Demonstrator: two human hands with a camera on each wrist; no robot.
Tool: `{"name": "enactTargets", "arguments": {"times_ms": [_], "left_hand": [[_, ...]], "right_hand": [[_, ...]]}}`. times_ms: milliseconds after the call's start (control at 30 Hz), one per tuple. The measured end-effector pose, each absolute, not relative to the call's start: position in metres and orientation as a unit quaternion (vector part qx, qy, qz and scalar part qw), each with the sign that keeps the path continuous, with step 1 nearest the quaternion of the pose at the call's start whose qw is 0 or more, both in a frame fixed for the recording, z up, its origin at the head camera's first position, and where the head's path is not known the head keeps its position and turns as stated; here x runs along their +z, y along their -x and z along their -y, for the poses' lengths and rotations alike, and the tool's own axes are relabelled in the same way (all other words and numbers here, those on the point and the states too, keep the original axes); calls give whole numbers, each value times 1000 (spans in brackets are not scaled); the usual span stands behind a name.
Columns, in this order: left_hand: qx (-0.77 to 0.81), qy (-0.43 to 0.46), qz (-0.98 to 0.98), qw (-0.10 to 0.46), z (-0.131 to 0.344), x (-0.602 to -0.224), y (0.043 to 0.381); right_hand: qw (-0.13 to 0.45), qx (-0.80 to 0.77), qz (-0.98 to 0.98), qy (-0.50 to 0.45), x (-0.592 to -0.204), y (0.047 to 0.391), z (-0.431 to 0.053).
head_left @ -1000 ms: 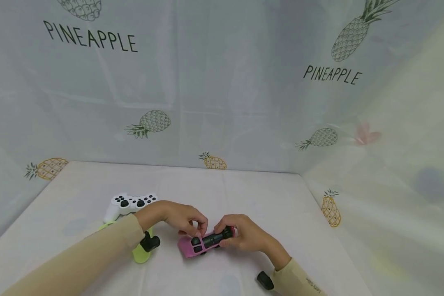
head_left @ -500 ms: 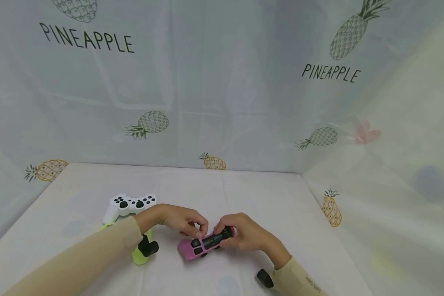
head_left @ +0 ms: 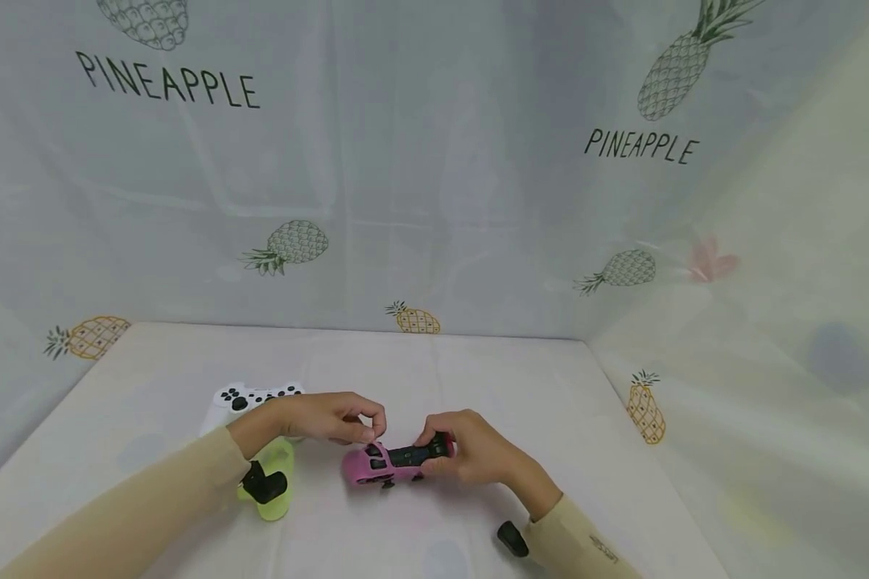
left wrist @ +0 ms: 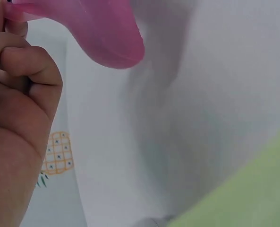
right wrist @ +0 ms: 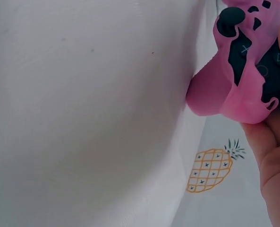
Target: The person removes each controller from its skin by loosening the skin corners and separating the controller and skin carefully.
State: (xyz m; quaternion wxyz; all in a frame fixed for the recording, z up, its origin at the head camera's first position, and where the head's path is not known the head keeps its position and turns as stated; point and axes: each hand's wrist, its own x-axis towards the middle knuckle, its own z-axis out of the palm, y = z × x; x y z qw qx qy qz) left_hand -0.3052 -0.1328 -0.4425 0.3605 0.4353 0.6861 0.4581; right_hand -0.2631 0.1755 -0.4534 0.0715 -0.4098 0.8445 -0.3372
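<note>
Currently a black controller (head_left: 407, 457) is to the right of a white controller (head_left: 220, 412) and nearer to the person, with a pink cover (head_left: 360, 470) only partly over it. The pink is smooth and rounded at the grip and sits skewed: its cutouts miss the buttons (right wrist: 262, 71), a narrow strip crosses between them, and a small loop stands up at the edge. The cross, circle and triangle marks show, and a thumbstick (right wrist: 232, 16) pokes through. The right hand (head_left: 472, 450) grips the bare black end; the left hand (head_left: 326, 416) pinches the edge of the pink. A lime-green cover (head_left: 281, 468) lies just on the near side of the white controller.
</note>
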Motion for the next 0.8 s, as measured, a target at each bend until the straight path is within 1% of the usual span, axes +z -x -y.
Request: {"name": "enactTargets", "arguments": {"times_ms": [333,500,633,800], "left_hand": [[460,-391,-734,310,157,-452,309],[463,-384,-740,301,165,-458,308],[461,-385,-744,292,171,-460,307],[454,-371,-771,249,176,-461,305]], "right_hand": [[67,-356,-859,361,-456,269,-168],[70,-359,-861,353,-458,271,-165],[61,-353,-867,347,-457,273,-162],[57,-350,-876,328,-454,277,-156]]}}
